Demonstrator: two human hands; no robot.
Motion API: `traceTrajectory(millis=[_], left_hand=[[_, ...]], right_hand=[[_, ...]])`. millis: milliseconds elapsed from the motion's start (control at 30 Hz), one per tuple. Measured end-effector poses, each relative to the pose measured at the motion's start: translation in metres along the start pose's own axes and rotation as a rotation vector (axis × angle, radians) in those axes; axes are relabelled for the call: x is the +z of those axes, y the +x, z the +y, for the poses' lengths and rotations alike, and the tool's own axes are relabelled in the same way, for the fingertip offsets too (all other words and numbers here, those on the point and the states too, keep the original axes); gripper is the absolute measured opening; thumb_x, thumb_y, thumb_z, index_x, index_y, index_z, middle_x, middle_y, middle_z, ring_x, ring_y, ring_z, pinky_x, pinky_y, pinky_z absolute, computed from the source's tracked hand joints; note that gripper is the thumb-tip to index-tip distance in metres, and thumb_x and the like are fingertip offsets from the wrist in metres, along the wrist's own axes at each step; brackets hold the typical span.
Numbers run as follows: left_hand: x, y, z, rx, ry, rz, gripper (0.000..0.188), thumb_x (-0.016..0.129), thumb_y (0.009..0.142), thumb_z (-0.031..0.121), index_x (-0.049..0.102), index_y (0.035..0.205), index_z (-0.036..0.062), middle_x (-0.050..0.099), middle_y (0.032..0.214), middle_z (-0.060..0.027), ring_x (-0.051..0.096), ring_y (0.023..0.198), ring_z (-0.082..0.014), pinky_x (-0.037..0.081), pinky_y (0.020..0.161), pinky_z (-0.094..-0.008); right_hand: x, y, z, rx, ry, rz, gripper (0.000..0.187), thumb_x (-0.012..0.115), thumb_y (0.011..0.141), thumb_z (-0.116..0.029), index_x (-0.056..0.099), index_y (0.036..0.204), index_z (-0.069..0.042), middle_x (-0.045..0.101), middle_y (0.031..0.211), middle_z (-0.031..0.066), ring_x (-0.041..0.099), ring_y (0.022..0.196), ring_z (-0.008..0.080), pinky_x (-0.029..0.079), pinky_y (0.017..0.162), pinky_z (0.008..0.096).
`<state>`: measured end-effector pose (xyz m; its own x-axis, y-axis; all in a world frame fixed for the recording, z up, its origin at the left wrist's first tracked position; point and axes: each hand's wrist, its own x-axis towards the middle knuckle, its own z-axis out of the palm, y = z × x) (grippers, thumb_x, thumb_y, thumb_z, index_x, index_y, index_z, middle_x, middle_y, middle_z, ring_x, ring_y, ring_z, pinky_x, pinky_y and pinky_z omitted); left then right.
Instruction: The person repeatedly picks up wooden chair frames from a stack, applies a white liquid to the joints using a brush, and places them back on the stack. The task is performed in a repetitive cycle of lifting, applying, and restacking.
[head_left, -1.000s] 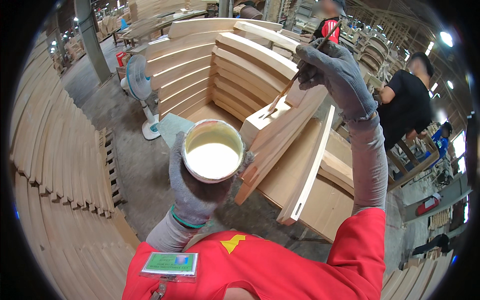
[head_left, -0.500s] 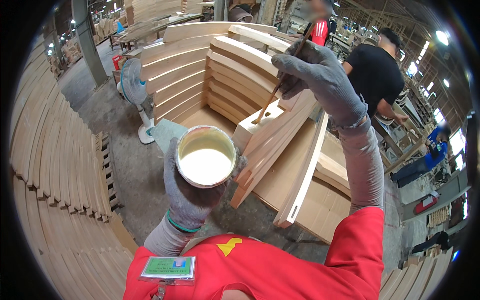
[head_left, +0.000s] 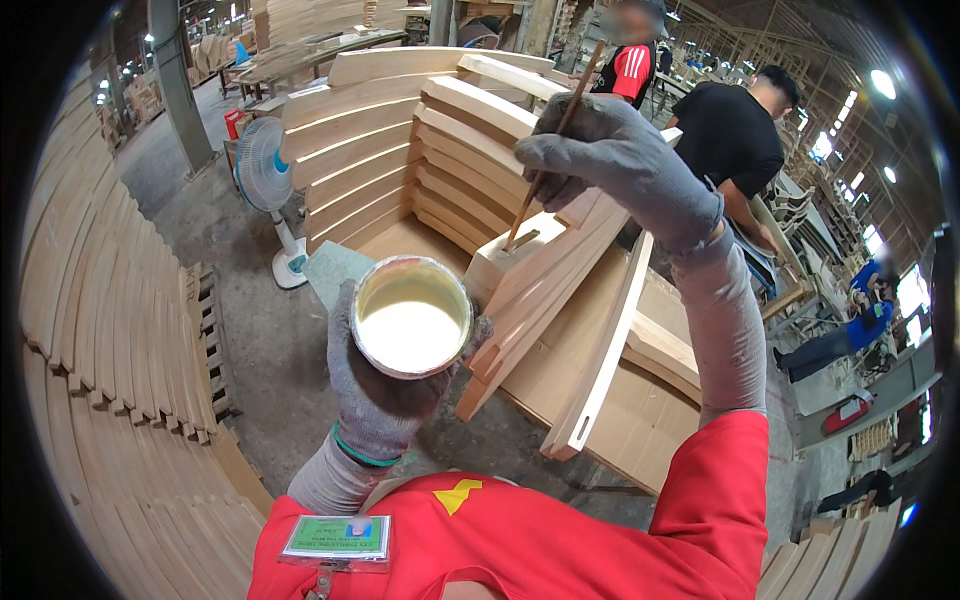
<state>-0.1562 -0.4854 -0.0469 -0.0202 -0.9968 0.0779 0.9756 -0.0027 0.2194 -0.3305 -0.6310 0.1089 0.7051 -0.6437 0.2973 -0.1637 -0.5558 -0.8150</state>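
Note:
My left hand, in a grey glove, is wrapped round a round tub of creamy white liquid, held upright at chest height. Higher up, my gloved right hand pinches a thin wooden stick. The stick slants down, its lower tip at a hole in the end of a pale wooden piece. That piece lies among stacked curved wooden parts. What the liquid is, I cannot tell.
Curved slats are piled ahead, and long stacks of wood line the left. A standing fan is beyond the tub. A loose-lying slat is at the right. A person in black bends over nearby; others stand farther off.
My right hand has shifted a little left, and the stick stands steeper with more of it showing above the fingers. The tub has barely moved. The person in black has leaned lower.

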Motion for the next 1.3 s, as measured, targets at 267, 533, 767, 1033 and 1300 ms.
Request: traceTrajectory(millis=[267, 533, 767, 1033, 1300], left_hand=[[-0.006, -0.002, 0.000, 0.030, -0.034, 0.013, 0.057, 0.035, 0.093, 0.047, 0.036, 0.132, 0.0047, 0.044, 0.129, -0.0196, 0.046, 0.117, -0.0352, 0.035, 0.103, -0.0497], [-0.006, -0.004, 0.000, 0.032, 0.006, 0.019, 0.058, 0.034, 0.094, 0.049, 0.035, 0.133, 0.0059, 0.042, 0.131, -0.0204, 0.044, 0.118, -0.0364, 0.033, 0.104, -0.0516], [-0.006, -0.007, 0.016, -0.011, 0.028, 0.058, 0.056, 0.034, 0.093, 0.051, 0.039, 0.131, 0.0108, 0.048, 0.127, -0.0116, 0.048, 0.118, -0.0297, 0.041, 0.099, -0.0452], [-0.053, 0.029, 0.066, -0.009, -0.020, -0.118, 0.055, 0.032, 0.094, 0.047, 0.041, 0.129, 0.0068, 0.048, 0.125, -0.0163, 0.046, 0.118, -0.0343, 0.040, 0.100, -0.0474], [-0.172, 0.124, 0.123, -0.278, -0.036, 0.241, 0.045, 0.042, 0.092, 0.044, 0.049, 0.123, 0.0124, 0.051, 0.125, -0.0099, 0.047, 0.116, -0.0317, 0.037, 0.098, -0.0537]], right_hand=[[-0.004, 0.002, -0.001, 0.032, 0.009, 0.008, 0.033, 0.069, 0.082, -0.029, 0.060, 0.091, 0.002, 0.064, 0.075, 0.0072, 0.065, 0.064, 0.0126, 0.055, 0.058, 0.0233], [-0.036, -0.009, 0.008, 0.025, -0.012, 0.070, 0.033, 0.068, 0.082, -0.023, 0.062, 0.096, 0.007, 0.064, 0.083, 0.0086, 0.064, 0.073, 0.0146, 0.054, 0.066, 0.0239], [-0.045, -0.029, 0.002, -0.056, -0.041, 0.111, 0.033, 0.065, 0.083, -0.020, 0.060, 0.103, 0.006, 0.063, 0.086, 0.0086, 0.062, 0.079, 0.0130, 0.052, 0.073, 0.0246], [-0.005, -0.062, -0.018, -0.189, -0.102, 0.598, 0.023, 0.056, 0.084, -0.010, 0.059, 0.100, 0.007, 0.062, 0.086, 0.0108, 0.061, 0.079, 0.0184, 0.049, 0.077, 0.0302], [0.118, -0.097, -0.021, -0.314, -0.693, 0.784, 0.018, 0.058, 0.083, -0.015, 0.056, 0.081, 0.002, 0.058, 0.076, 0.0161, 0.056, 0.066, 0.0234, 0.049, 0.055, 0.0329]])
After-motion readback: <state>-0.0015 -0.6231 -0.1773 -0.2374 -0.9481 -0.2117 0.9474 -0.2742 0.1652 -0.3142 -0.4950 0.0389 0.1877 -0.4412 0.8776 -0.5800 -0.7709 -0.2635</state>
